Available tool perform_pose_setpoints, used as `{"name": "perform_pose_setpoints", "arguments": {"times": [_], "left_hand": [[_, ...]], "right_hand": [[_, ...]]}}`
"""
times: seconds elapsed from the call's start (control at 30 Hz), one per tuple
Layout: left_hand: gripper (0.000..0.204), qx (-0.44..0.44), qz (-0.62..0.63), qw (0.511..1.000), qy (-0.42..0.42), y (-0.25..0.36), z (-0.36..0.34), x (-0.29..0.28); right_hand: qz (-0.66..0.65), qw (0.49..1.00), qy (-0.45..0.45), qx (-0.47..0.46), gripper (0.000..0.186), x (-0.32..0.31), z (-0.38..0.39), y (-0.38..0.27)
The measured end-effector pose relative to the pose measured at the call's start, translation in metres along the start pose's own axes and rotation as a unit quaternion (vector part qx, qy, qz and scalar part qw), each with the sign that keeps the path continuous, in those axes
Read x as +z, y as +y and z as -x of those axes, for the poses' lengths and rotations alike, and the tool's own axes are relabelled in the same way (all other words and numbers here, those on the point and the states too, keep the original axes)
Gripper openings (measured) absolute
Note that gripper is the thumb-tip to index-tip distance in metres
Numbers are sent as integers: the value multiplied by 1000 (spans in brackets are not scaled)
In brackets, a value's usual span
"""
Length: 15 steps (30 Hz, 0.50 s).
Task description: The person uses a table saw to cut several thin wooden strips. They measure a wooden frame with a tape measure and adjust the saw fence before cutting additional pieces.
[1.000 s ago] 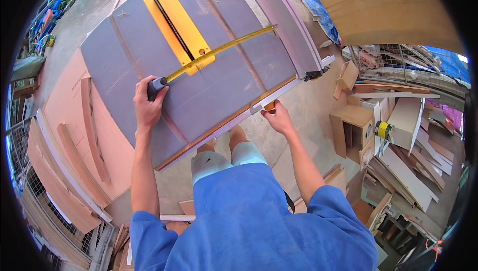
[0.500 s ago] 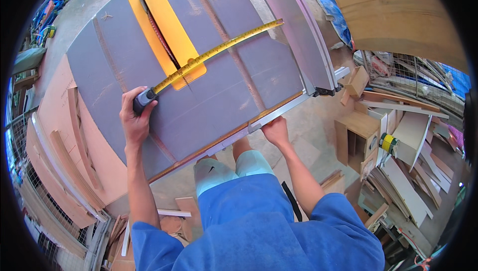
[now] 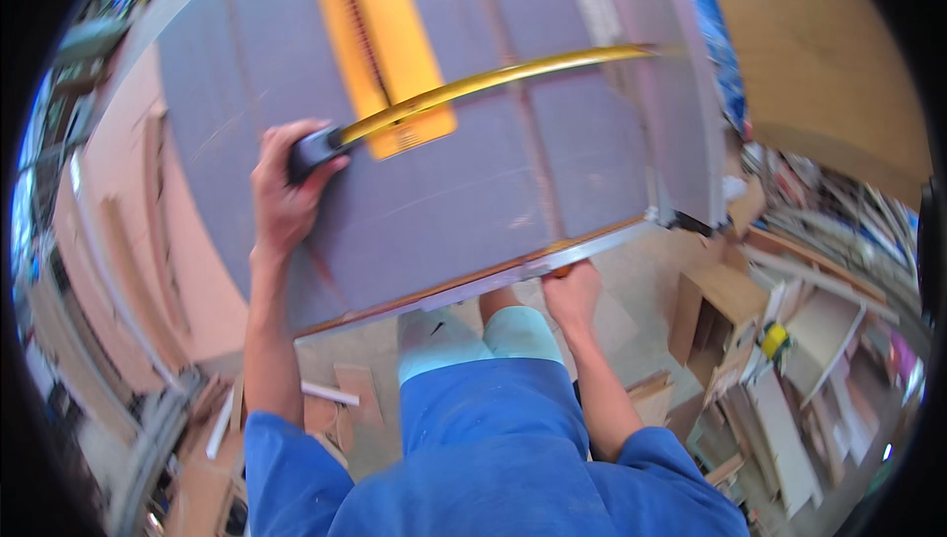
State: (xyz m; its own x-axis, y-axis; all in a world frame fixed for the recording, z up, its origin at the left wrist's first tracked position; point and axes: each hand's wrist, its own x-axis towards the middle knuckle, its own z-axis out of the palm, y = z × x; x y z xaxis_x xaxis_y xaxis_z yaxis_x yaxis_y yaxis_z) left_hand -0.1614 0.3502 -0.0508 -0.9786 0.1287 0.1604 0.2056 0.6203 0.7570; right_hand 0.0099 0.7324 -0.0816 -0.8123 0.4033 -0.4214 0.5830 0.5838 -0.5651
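My left hand (image 3: 286,182) is closed around the dark case of a tape measure (image 3: 314,154) above the grey top of a table saw (image 3: 473,182). Its yellow blade (image 3: 513,73) is drawn out to the right, crossing the saw's yellow insert plate (image 3: 395,44) and reaching the long fence (image 3: 671,93). A dark toothed saw blade (image 3: 363,29) shows in the insert's slot. At the table's near edge, my right hand (image 3: 572,292) is closed beneath the metal front rail (image 3: 473,286). Its fingertips and whatever they grip are mostly hidden.
Pinkish boards and wood strips (image 3: 118,271) lie left of the saw. To the right are an open wooden box (image 3: 715,315), several offcuts (image 3: 789,429) and a yellow-and-black roll (image 3: 775,340). A large brown panel (image 3: 819,54) stands beyond the fence.
My view has shifted, so the saw sits farther right in it and is blurred. The left hand with the tape measure is slightly farther up the table. The right hand stays at the rail.
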Motion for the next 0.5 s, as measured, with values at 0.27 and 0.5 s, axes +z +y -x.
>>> {"name": "perform_pose_setpoints", "arguments": {"times": [0.27,0.5], "left_hand": [[41,8,21,1000,-7,8,-12,-4],[41,-14,38,999,-11,0,-21,-5]], "right_hand": [[57,994,25,-90,16,18,-9,22],[40,995,0,-90,15,15,-10,22]]}}
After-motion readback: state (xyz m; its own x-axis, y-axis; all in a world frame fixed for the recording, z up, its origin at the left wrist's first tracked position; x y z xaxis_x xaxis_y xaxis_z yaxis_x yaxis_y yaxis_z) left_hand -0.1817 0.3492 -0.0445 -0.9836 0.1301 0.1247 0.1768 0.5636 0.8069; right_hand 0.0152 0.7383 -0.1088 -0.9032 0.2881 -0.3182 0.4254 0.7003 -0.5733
